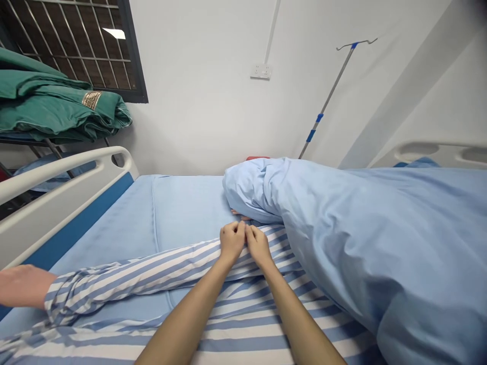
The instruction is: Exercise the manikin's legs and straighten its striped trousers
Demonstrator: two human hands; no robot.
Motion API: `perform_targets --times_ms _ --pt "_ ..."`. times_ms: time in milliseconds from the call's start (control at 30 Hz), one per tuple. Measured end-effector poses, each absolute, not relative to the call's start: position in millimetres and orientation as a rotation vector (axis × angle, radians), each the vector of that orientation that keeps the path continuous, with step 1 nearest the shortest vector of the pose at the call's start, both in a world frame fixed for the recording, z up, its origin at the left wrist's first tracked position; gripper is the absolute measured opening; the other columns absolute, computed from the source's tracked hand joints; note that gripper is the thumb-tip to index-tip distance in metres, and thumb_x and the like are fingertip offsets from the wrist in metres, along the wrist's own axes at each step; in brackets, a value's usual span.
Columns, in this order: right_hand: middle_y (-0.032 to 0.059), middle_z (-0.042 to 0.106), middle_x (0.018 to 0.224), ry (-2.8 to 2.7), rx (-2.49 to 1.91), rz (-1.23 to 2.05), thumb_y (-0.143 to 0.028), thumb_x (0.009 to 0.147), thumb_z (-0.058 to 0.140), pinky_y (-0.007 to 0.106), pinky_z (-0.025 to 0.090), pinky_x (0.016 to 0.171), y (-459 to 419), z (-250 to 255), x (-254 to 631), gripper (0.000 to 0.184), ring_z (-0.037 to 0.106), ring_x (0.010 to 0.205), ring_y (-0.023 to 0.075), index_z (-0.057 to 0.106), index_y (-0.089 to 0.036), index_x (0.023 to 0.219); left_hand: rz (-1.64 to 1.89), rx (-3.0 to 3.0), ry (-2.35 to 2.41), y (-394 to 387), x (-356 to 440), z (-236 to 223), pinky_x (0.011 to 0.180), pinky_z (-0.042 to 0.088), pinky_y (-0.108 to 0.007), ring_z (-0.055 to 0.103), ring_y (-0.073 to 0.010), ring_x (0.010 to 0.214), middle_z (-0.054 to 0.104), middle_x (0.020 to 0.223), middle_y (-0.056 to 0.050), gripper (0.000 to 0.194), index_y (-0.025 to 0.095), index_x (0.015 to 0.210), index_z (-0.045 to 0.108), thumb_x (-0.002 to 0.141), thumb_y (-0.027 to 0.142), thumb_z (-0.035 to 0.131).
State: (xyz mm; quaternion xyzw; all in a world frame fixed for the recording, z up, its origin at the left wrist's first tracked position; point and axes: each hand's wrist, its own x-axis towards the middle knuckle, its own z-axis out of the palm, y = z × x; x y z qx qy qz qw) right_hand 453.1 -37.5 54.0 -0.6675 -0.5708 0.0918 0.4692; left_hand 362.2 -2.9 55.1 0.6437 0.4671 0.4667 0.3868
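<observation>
Both my hands are side by side above the knee of a leg in blue-and-white striped trousers (160, 271). My left hand (231, 241) is curled closed, thumb side toward the other hand. Close beside it, my right hand (257, 243) is closed the same way, and the fingertips nearly meet. Whatever they grip, if anything, is hidden by the fingers. A light blue quilt (335, 218) lies bunched just right of my hands, covering the rest of the lying figure. Skin-coloured tips (239, 215) peek from under its fold. The bare foot (26, 286) reaches the left edge.
The bed has a light blue sheet (186, 195) and a cream end board (68, 175) at left. Behind it are folded green covers (57, 106). An IV pole (331, 96) stands by the far wall, right of a socket (261, 71). Another board (437, 153) rises at right.
</observation>
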Motion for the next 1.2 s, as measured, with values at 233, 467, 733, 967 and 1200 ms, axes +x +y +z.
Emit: perform_targets --times_ms 233,467,733,967,1200 --pt "0.001 0.049 0.055 -1.357 -1.721 0.031 -0.039 0.089 0.03 0.025 0.027 0.056 -38 42 473 0.037 0.042 0.054 0.0135 0.039 -0.02 0.059 1.078 1.572 1.224 -1 376 41 0.057 0.026 -0.024 0.033 -0.0098 0.053 0.036 0.047 0.005 0.037 0.02 0.046 0.037 0.076 0.04 0.045" --pt "0.0014 0.05 0.056 -1.355 -1.835 0.061 -0.038 0.089 0.03 0.026 0.023 0.055 -34 27 475 0.036 0.04 0.055 0.0137 0.038 -0.02 0.06 0.935 1.48 1.096 -9 286 58 0.05 0.032 -0.024 0.037 -0.0093 0.043 0.04 0.042 0.004 0.045 0.02 0.049 0.041 0.078 0.054 0.035" --pt "0.0078 0.062 0.076 -1.393 -1.987 0.105 -0.032 0.088 0.032 0.026 0.026 0.06 -53 44 462 0.032 0.05 0.067 0.016 0.053 -0.018 0.068 0.898 1.678 1.407 -93 69 43 0.058 0.032 -0.024 0.038 -0.0103 0.051 0.036 0.046 0.005 0.047 0.019 0.047 0.036 0.079 0.053 0.041" --pt "0.0058 0.058 0.066 -1.531 -1.821 0.155 -0.035 0.088 0.028 0.026 0.03 0.061 -98 48 389 0.035 0.05 0.064 0.0168 0.048 -0.019 0.064 0.891 1.748 1.732 -113 -5 11 0.06 0.034 -0.024 0.047 -0.0138 0.058 0.044 0.051 0.004 0.042 0.02 0.053 0.04 0.079 0.054 0.038" --pt "0.0007 0.052 0.053 -1.616 -1.504 0.438 -0.042 0.09 0.032 0.025 0.022 0.053 -141 51 203 0.043 0.043 0.052 0.0127 0.048 -0.019 0.058 0.97 1.679 1.735 -111 -18 -7 0.085 0.04 -0.033 0.059 -0.0218 0.092 0.068 0.093 -0.004 0.033 0.024 0.081 0.062 0.078 0.046 0.038"
